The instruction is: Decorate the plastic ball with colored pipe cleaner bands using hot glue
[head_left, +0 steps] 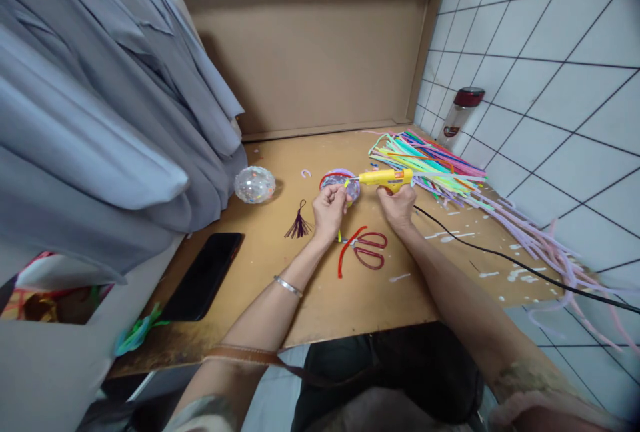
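Glue gun [386, 179]: at mid-table, yellow plastic body, metal nozzle pointing left. Held in right hand [397, 207], fingers wrapped around the grip. In left hand [329, 211]: small yellow piece [347, 183], pinched between thumb and fingers, near the nozzle tip; cannot tell whether touching.

Just beyond left hand: round tub [341, 171], purple at the rim, red arc along its left side; partly covered by the hand, contents not readable.

Near side, between the wrists: scissors [356, 243], red loop handles toward the right; curved red strip [343, 255], fuzzy-looking, lying across them.

Left of left hand: dark tassel [298, 225], looped top, threads fanned out. Farther: pale curl [305, 171], horseshoe-shaped. Far left: clear ball [255, 185], bumpy, flecked with orange. Near left: black phone [203, 277], flat and glossy.

Far right: heap of stems [430, 162], thin, straight, many colours. Behind heap, by white tiles [525, 85]: clear bottle [457, 119], dark red lid; cannot tell contents. Toward near right: black cord [475, 241].

Far edge: cardboard box [310, 59], open side facing near, smooth brown. Left: grey cloth [100, 85], hanging in soft folds.
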The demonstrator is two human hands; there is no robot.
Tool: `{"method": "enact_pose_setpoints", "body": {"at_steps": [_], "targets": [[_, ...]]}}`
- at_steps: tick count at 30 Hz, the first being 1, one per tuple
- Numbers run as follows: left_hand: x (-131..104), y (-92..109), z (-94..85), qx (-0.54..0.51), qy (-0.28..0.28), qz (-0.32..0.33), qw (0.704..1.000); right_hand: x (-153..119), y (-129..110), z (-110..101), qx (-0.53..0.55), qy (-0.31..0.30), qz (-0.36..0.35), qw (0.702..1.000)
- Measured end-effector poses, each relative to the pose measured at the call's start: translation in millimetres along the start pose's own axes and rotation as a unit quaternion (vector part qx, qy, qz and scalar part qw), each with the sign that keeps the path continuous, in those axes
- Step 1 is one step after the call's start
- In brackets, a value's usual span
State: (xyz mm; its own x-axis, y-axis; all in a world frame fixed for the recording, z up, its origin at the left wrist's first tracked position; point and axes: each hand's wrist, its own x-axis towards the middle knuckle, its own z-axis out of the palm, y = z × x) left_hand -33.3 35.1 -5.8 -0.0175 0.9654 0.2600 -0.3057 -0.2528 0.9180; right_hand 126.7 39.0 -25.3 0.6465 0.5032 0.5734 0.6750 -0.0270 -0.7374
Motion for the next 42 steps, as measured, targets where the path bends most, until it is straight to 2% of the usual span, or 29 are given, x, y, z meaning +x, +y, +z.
{"method": "enact_pose_setpoints", "body": {"at_steps": [8,13,21,33,42], "targets": [[1,-3,-0.8,-0.003,0.003,0.002,1.0,1,-1,-1,-0.007,-0.028,0.025,0.999],[1,0,0.5,-0.001,0.006,-0.005,1.0,-2,-8,-3,-0.008,-0.029,0.02,0.999],[1,0,-0.5,-0.008,0.003,-0.003,1.0,1,-3,-2,-0.005,-0.019,0.033,0.999],[1,0,-1.1,0.002,0.005,-0.007,1.0,0,-11,-8,-0.036,-0.059,0.041,0.997],[1,-1,-1.6,-0.007,0.005,-0.006,1.0,-3,-8,-5,-0.034,-0.062,0.018,0.997]]}}
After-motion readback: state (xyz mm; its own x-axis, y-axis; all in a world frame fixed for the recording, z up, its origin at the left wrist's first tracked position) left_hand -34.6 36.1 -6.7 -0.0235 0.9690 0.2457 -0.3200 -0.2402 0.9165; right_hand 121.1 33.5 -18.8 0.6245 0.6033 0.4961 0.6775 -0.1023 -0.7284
